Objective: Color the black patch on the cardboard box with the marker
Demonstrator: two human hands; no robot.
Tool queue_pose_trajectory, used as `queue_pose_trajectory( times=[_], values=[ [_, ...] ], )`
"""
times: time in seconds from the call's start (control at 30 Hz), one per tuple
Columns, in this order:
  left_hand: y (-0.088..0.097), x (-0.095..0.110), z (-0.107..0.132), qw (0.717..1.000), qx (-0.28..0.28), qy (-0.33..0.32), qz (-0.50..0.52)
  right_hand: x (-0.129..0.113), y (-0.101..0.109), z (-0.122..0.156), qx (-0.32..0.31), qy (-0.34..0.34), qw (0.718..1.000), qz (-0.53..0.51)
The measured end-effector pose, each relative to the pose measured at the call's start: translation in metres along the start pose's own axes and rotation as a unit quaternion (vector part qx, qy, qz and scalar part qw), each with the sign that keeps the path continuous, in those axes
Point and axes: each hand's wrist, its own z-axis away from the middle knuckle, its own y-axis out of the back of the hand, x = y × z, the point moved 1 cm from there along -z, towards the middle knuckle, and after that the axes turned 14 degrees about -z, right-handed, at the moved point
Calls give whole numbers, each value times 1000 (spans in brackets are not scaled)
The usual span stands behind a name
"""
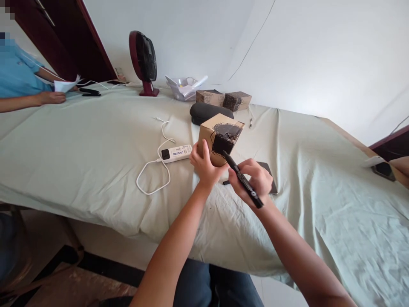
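The left hand (204, 168) is wrapped round the lower near part of a cardboard box (220, 138), its fingers parted against the left side and its thumb along the bottom; the right hand (254, 178) pinches a black marker (243, 179) between thumb and fingers, its tip at the dark scribbled patch on the box, just ahead and to the left of that hand; a dark flat object (272, 181) lies partly hidden beneath the right hand; just left of the left hand a white block (179, 153) with a black end rests on the cloth-covered surface (96, 162), a white cable (149, 193) looping farther left; beyond both hands, behind the box, lie a black case (211, 112) and two more cardboard boxes with dark markings; well away to the left of the left hand, a person in blue (15, 79) holds white paper (66, 85).
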Motion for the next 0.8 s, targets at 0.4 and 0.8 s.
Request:
queue_pose_trajectory(
  times=[0.4, 0.8],
  values=[
    [-3, -3, 5, 997, 28, 34, 68, 35, -40, -6, -17, -5, 997, 80],
    [5, 10, 4, 990, 41, 72, 117, 38, -39, -8, -42, -60, 990, 119]
  ],
)
